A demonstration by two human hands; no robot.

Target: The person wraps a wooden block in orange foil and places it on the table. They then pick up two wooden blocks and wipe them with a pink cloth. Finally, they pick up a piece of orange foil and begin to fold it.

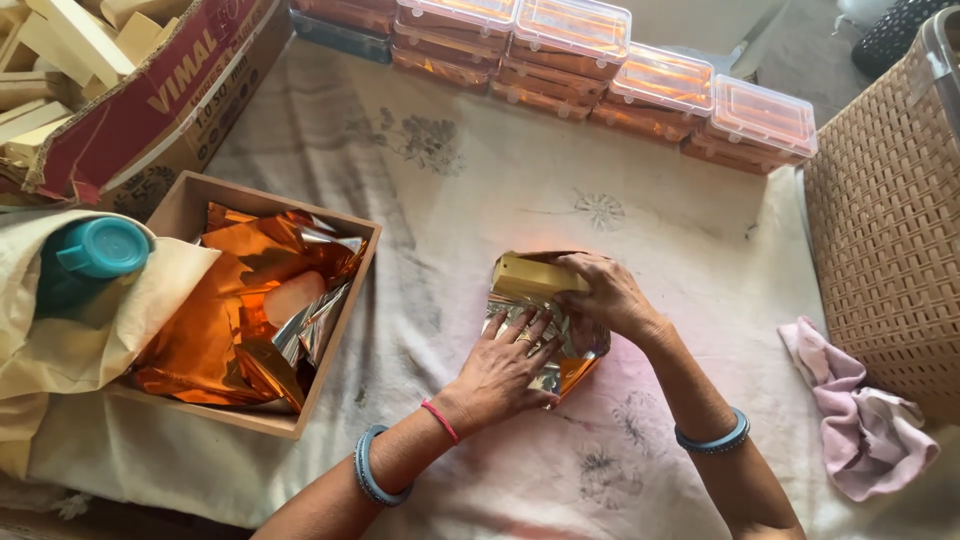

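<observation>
A pale cloth (480,190) with faded flower prints covers the whole surface. At its right edge stands a tall woven basket (885,230), with a crumpled pink rag (860,420) lying at its foot. Along the far edge runs a row of stacked clear-lidded plastic boxes (600,60), their contents orange. At the far left corner a cardboard carton (150,100) holds pale wooden blocks. Nearer on the left sits an open wooden tray (340,330) filled with loose sheets of orange and silver foil, and beside it a teal-capped bottle (95,255) lies half wrapped in a beige bag.

In the middle of the cloth lies a single foil sheet (575,350), silver side up, with a yellowish bar (535,280) set on it. The left hand (500,370) lies flat, its fingers spread and pressing the foil down to the cloth just beside the bar. The right hand (610,295) curls over the bar's right end, fingers closed on the bar and the foil folded up against it.

The bar looks solid and stiff, probably with some heft, and is best taken by its long sides or ends. The foil seems thin, light, slippery and quick to crease or tear, so flat pressure along its folds suits it better than pinching.
</observation>
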